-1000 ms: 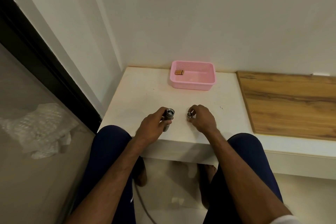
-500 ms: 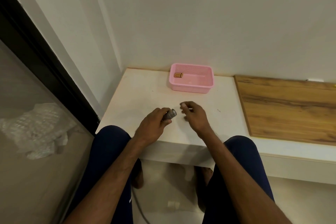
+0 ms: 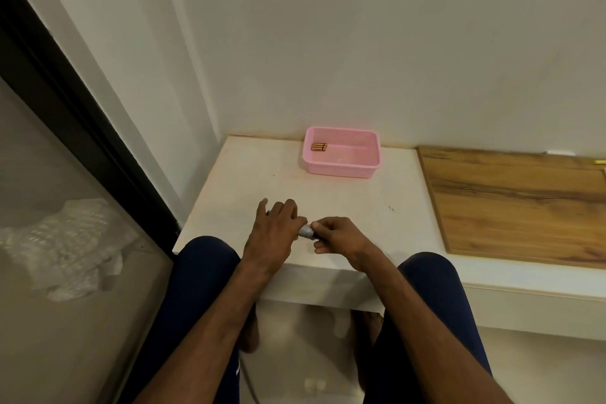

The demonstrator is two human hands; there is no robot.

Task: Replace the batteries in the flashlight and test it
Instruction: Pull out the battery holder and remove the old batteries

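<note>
One flashlight (image 3: 305, 232) gripped by both left hand (image 3: 273, 229) and right hand (image 3: 339, 237), three batteries (image 3: 319, 147) in one pink basket (image 3: 341, 170)

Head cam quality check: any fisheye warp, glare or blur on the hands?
Head view: wide-angle bend shows in the dark door frame; light is soft and even, no glare; left hand and right hand are slightly soft, flashlight mostly hidden between them; batteries in the pink basket small but readable.
</note>
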